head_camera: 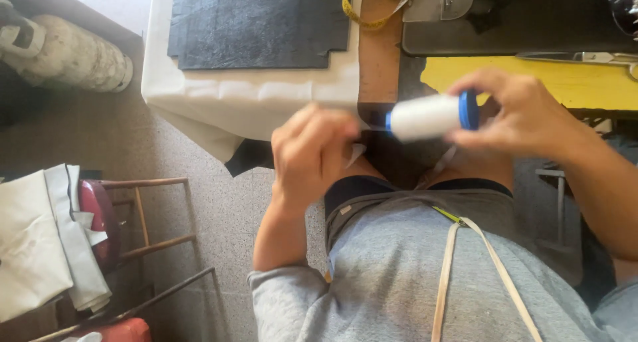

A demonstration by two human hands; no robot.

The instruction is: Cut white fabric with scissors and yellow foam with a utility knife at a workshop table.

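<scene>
Spool (428,116), white with blue end, lies sideways between both hands above the lap. Right hand (522,113) grips its blue end. Left hand (309,152) is clenched at its other tip, pinching something too blurred to identify. Worktop (239,93) beyond.

A white sheet (252,93) drapes the counter's (380,63) left edge; on it lies a dark panel (259,23).

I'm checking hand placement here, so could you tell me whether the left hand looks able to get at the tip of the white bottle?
Probably yes: the left hand sits at the tip of the white bottle, which the right hand holds sideways, nothing between.
</scene>
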